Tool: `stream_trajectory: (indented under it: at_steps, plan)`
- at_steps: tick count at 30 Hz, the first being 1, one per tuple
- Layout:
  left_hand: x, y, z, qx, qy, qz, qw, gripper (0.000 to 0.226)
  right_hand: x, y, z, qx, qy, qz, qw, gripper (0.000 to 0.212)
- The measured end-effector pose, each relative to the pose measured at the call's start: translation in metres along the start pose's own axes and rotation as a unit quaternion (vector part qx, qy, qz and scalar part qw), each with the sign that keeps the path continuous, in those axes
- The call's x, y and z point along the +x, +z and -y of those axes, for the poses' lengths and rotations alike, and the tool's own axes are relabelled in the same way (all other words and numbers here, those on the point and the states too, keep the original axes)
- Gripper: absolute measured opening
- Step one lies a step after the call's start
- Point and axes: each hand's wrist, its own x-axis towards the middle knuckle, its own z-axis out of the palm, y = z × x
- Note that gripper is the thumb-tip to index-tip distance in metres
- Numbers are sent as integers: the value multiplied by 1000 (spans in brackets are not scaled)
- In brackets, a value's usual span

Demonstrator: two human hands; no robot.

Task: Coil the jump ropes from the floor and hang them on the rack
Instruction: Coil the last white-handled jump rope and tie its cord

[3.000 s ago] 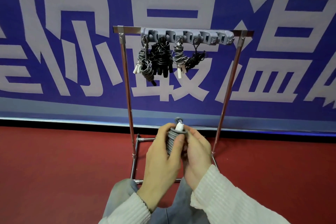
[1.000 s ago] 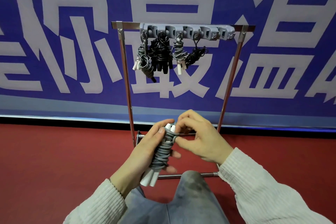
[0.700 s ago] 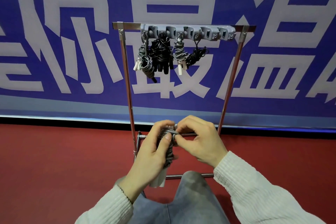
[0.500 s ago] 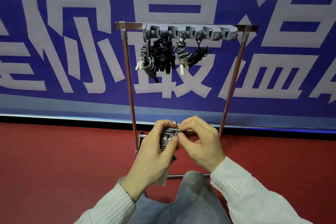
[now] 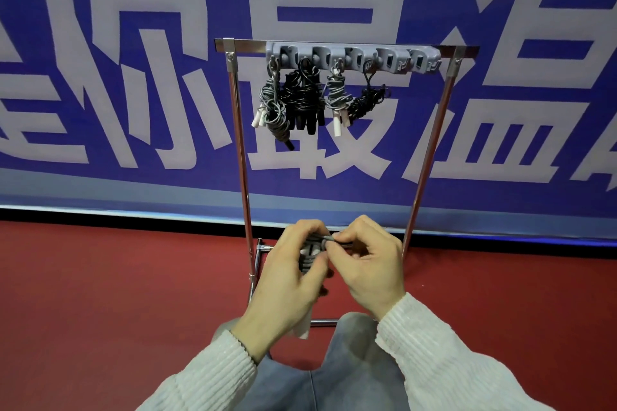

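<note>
The left hand (image 5: 293,274) grips the grey coiled rope (image 5: 309,255); the right hand (image 5: 367,260) pinches its loose end. Light, springy cord, likely to unwind: keep hold of the wraps.

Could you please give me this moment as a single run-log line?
left hand: grips grey jump rope coil | right hand: pinches rope end | rack: four bundles hung | stage: securing coil, not yet hung

Rack (image 5: 241,157) stands on floor (image 5: 100,294), directly before banner wall (image 5: 100,77). Hook strip (image 5: 354,58) sits on top bar, right of centre. Four rope bundles (image 5: 302,100) hang beneath its left part. Both hands, left hand (image 5: 290,280) and right hand (image 5: 369,264), meet before rack's base, coiled rope (image 5: 309,255) between them. Knees (image 5: 334,360) lie below hands.
</note>
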Motion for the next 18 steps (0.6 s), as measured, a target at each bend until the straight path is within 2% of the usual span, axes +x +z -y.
stream_trajectory:
  at_steps: [3, 7, 12, 15, 18]
  plan:
    - [3, 3, 0, -19, -13, -33, 999, 31, 4, 1, -3, -26, -42, 27, 998, 16]
    - [5, 3, -7, -97, -38, -37, 994, 25, 14, -11, -8, -20, -55, 112, 992, 3]
    - [5, 8, -15, -201, -87, -22, 975, 25, 21, -24, -7, -36, -107, 166, 980, 6]
    - [5, 9, -14, -194, -93, -19, 976, 26, 26, -31, -6, -15, -75, 219, 973, 6]
    - [6, 4, -10, -125, -58, -18, 990, 28, 31, -31, -5, 35, 18, 233, 972, 7]
